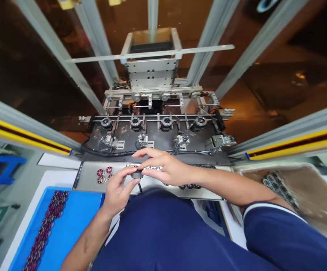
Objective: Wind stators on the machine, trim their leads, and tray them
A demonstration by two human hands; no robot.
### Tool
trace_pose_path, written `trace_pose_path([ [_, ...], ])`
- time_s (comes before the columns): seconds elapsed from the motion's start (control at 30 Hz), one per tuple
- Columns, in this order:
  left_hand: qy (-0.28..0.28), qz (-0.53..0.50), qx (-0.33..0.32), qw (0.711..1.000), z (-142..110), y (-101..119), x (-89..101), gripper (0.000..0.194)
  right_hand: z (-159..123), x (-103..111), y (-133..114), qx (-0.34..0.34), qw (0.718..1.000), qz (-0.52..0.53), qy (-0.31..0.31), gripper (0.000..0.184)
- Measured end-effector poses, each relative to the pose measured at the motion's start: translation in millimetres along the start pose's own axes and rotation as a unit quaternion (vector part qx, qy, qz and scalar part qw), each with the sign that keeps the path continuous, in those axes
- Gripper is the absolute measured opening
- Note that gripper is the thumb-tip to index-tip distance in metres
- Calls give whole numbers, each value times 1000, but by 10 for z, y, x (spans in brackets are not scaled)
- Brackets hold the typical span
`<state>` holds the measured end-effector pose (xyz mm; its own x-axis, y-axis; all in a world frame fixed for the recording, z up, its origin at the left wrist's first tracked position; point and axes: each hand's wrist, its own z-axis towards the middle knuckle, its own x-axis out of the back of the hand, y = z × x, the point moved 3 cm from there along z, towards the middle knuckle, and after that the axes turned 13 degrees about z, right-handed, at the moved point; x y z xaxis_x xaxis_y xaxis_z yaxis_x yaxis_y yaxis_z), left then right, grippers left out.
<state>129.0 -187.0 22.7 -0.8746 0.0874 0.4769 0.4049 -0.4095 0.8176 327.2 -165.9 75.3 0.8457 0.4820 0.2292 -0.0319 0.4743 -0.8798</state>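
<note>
Near centre, left hand (pixel 118 192) and right hand (pixel 166 167) grasp a dark ring (pixel 137 174) between their fingers (pixel 150 152); red-and-dark parts (pixel 100 172) lie at its nine o'clock.

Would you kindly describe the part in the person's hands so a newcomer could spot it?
In front of the black machine deck lies a pale tray. Over it, between the left hand and right hand, is a small dark grey part. Unlike the reddish rings lying at the tray's left, it looks plain and is hand-held.
</note>
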Motion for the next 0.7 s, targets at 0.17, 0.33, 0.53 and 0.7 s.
trace_pose_path([
  [0.17, -84, 95, -102, 987, -31, -42, 89, 29, 48, 90, 119, -81, 979, 88, -165, 14],
  [0.33, -135, 76, -87, 984, -22, -64, 14, 42, 29, 24, 357, -107, 936, 202, -267, 10],
  [0.53, -39, 37, 64, 997, -59, -323, 123, 61, -208, 1464, 474, -185, 975, 37, -115, 21],
  [0.7, 28, 76, 229, 970, -254, -768, 301, 62, -753, 2912, 887, -387, 873, -296, 20, 23],
])
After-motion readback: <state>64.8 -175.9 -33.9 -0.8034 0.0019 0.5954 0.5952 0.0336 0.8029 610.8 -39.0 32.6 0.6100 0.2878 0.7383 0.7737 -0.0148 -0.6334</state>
